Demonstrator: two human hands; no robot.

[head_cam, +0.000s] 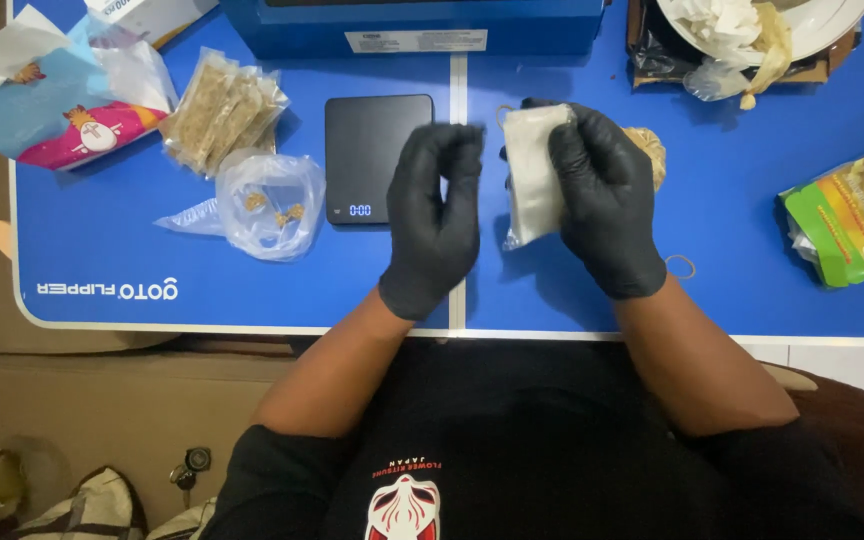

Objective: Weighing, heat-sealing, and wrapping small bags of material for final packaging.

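Right hand [607, 200] grasping a small white packet [534, 175] upright, above the blue bench [732, 250], just right of the black scale [377, 158]. Left hand [439, 215] beside it: fingers pinched together, nothing visible in that grip. Judgement: steady the packet low, pinch its top edge squarely. Both forearms reach in from the body, gloved palms facing each other

Blue folding table [252, 290] with a white centre seam, above brown floor [62, 400] and white tiles [852, 365].
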